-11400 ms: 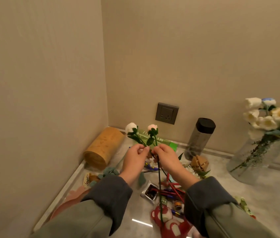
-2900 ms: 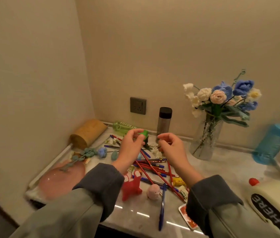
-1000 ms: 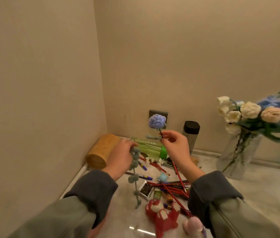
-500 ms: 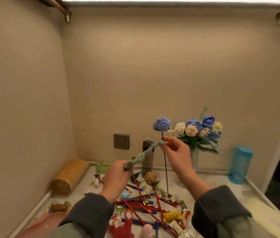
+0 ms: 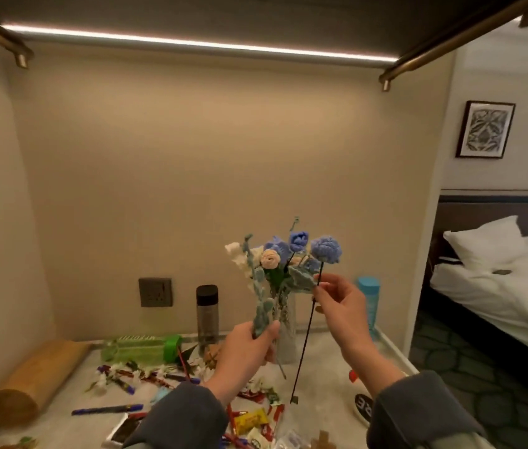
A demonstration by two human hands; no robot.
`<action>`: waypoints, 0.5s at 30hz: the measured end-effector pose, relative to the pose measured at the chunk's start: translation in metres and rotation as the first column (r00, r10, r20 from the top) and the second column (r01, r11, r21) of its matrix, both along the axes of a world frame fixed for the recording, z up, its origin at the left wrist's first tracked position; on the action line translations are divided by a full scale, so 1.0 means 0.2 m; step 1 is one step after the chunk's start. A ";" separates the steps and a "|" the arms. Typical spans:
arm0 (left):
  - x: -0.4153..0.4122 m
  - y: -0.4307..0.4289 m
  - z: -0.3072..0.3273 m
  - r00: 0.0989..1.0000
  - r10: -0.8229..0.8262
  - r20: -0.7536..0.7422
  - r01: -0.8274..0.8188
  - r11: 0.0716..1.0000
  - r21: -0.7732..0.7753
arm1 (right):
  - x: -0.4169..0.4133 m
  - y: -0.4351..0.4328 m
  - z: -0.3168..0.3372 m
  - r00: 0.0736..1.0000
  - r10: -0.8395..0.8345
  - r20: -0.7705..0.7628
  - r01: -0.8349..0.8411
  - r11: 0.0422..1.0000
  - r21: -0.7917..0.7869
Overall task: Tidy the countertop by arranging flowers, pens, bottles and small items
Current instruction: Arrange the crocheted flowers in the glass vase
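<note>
My right hand (image 5: 342, 306) pinches the thin dark stem of a blue knitted flower (image 5: 326, 249), held upright with its stem end hanging above the countertop. My left hand (image 5: 249, 346) grips the lower end of a grey-green leafy sprig (image 5: 257, 286) that stands up in front of the bouquet. Behind both, a glass vase (image 5: 288, 332) holds white, pink and blue flowers (image 5: 272, 256). Pens (image 5: 107, 409), sweets and small items lie scattered on the counter below my arms.
A tan cylinder (image 5: 34, 375) lies at the left wall, beside a lying green bottle (image 5: 141, 346). A dark-capped clear bottle (image 5: 207, 311) and a blue bottle (image 5: 369, 301) stand at the back wall. A rail with a light strip runs overhead; a bed is to the right.
Both hands have moved right, bringing the blue flower and the sprig up in front of the vase bouquet. The sprig has swung from slanted to upright. The view has tilted upward.
</note>
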State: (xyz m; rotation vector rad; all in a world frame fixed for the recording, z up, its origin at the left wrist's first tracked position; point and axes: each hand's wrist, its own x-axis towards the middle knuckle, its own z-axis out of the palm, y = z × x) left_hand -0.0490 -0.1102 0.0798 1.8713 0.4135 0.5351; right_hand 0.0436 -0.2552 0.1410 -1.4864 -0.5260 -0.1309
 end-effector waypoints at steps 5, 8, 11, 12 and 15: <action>0.15 0.00 0.08 1.000 -0.009 0.029 0.008 1.000 0.001 | 0.11 -0.01 0.08 0.991 -0.116 0.067 0.114 0.993 0.028; 0.24 0.05 0.13 0.998 0.035 0.045 -0.039 0.996 0.086 | 0.17 0.02 0.13 0.976 -0.160 0.148 0.164 0.986 -0.013; 0.32 0.11 0.17 0.996 0.047 0.076 -0.055 0.993 0.105 | 0.21 0.08 0.18 0.955 -0.200 0.220 0.211 0.977 -0.027; 0.34 0.12 0.18 0.996 0.046 0.075 -0.054 0.993 0.103 | 0.23 0.10 0.20 0.943 -0.221 0.250 0.233 0.972 -0.016; 0.39 0.17 0.19 0.997 0.045 0.060 -0.052 0.992 0.118 | 0.25 0.16 0.24 0.907 -0.277 0.318 0.280 0.959 0.036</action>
